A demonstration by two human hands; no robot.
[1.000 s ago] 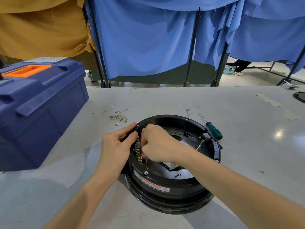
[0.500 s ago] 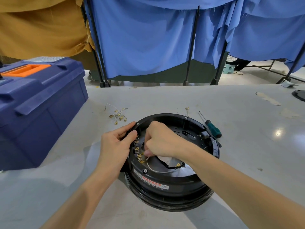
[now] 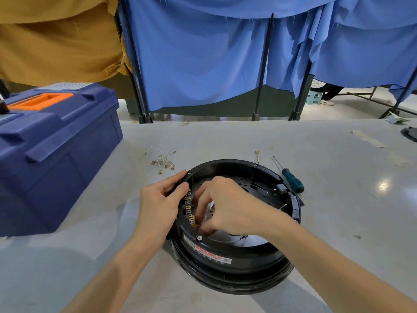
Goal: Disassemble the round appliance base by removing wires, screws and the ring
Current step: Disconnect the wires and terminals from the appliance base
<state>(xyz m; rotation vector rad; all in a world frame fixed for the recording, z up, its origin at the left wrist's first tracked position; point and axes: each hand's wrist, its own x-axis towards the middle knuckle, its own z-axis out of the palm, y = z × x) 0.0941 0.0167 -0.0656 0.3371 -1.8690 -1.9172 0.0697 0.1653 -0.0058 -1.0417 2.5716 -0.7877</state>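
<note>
The round black appliance base (image 3: 237, 274) is set on the grey table (image 3: 338, 211), near its middle. A white-and-red label (image 3: 207, 251) is borne on its near inner wall; the print cannot be read. The left rim is gripped by the left hand (image 3: 158, 208). The right hand (image 3: 232, 206) is curled down at the brass terminals (image 3: 189, 206); whether a wire is pinched cannot be told. Beyond lie loose wires (image 3: 162, 161), a green-handled screwdriver (image 3: 293, 179) and a blue toolbox (image 3: 56, 150).
</note>
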